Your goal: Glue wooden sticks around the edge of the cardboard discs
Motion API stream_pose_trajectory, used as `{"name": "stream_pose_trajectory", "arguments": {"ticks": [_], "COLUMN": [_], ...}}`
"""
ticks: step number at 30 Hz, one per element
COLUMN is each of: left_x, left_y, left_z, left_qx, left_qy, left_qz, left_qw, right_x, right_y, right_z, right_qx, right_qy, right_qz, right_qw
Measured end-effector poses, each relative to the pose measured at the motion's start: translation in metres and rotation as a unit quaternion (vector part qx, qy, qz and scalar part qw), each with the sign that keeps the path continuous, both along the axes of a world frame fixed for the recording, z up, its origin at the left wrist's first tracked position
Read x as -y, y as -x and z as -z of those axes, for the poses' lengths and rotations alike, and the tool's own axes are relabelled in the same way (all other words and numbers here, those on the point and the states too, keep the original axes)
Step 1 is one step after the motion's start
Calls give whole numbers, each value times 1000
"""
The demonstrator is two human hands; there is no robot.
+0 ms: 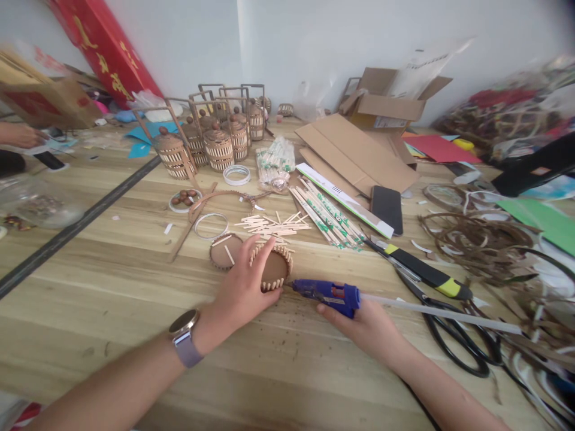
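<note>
My left hand [242, 281], with a watch on its wrist, grips the near-left rim of a small round tray [277, 268] edged with short upright sticks. A blue hot glue gun [327, 293] is in my right hand [363, 329], a long glue stick trailing from its back. Its nozzle points at the tray's right rim; whether they touch I cannot tell. Behind my left hand lies a second round piece [220, 246] with two loose sticks on it. Just beyond the trays, short cut sticks [274, 224] are scattered in a pile.
Finished lantern-like baskets [218, 146] stand at the back left. Wrapped chopsticks [327, 209], a phone [386, 208], a utility knife [426, 272] and black scissors [458, 335] lie to the right, near tangled brown strips [480, 239]. Another person's hand [20, 136] shows at far left.
</note>
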State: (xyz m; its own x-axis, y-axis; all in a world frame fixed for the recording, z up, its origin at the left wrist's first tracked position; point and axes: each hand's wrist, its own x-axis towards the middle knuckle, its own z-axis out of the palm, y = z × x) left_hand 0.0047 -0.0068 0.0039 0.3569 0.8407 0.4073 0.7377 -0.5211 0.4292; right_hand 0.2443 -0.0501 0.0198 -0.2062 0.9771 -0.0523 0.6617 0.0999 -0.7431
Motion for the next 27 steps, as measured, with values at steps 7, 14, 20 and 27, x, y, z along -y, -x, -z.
{"name": "stream_pose_trajectory", "arguments": {"ticks": [7, 14, 20, 27], "left_x": [0, 0, 1, 1], "left_y": [0, 0, -1, -1], "left_z": [-1, -1, -2, -2], "left_qx": [-5, 1, -2, 1], "left_qy": [1, 3, 9, 9], "left_qz": [0, 4, -2, 1], "left_qw": [1000, 1000, 1000, 1000], "right_x": [1, 2, 2, 2], "right_y": [0, 1, 3, 3], "right_z": [0, -1, -4, -3], "right_qx": [10, 25, 28, 28], "right_qy": [-2, 6, 2, 14], "right_qz": [5, 7, 7, 10], "right_qw": [1000, 1000, 1000, 999]}}
